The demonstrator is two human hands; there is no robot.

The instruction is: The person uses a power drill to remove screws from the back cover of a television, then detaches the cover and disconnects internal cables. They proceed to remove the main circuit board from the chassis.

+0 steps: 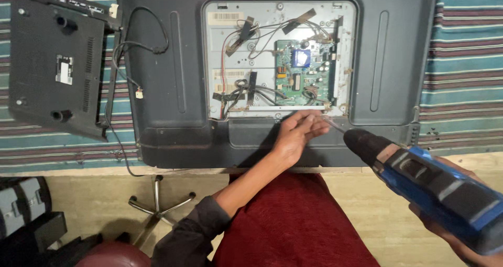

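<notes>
A flat-screen television lies face down with its back cover removed, showing a metal plate and a green circuit board with taped wires. My left hand rests at the lower edge of the opening, its fingers pinched around the long bit of a drill near the board's bottom corner. My right hand grips a blue and black cordless drill, which points up and left toward that corner.
The removed black rear cover lies at the left on a striped cloth. A loose cable with a white plug trails beside it. Below are a chair base, red fabric and a tan floor.
</notes>
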